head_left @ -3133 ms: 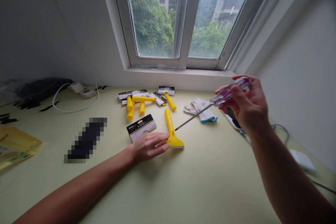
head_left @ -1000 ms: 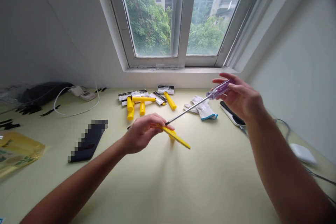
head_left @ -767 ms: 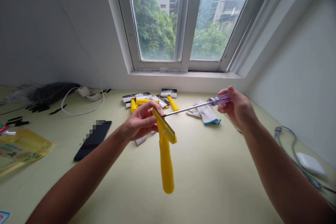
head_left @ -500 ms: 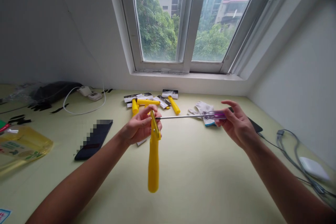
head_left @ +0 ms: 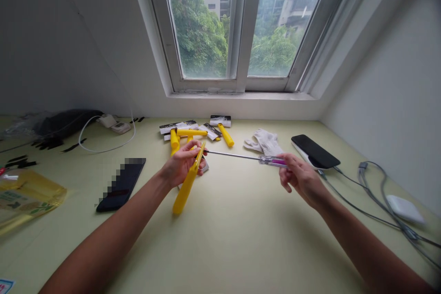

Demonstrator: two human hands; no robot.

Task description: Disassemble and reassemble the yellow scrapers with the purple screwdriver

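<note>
The left hand [head_left: 181, 167] has a closed grip on a yellow scraper [head_left: 184, 190]; the right hand [head_left: 299, 180] pinches a screwdriver [head_left: 272, 161], its tip pointing to nine o'clock, just beside the scraper's head.

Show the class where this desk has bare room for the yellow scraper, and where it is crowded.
Bare desk lies between the left forearm and right forearm. A second patch sits between the dark phone and yellow plastic bag. It is crowded beyond the left hand, where yellow scrapers and their cards pile up.
</note>
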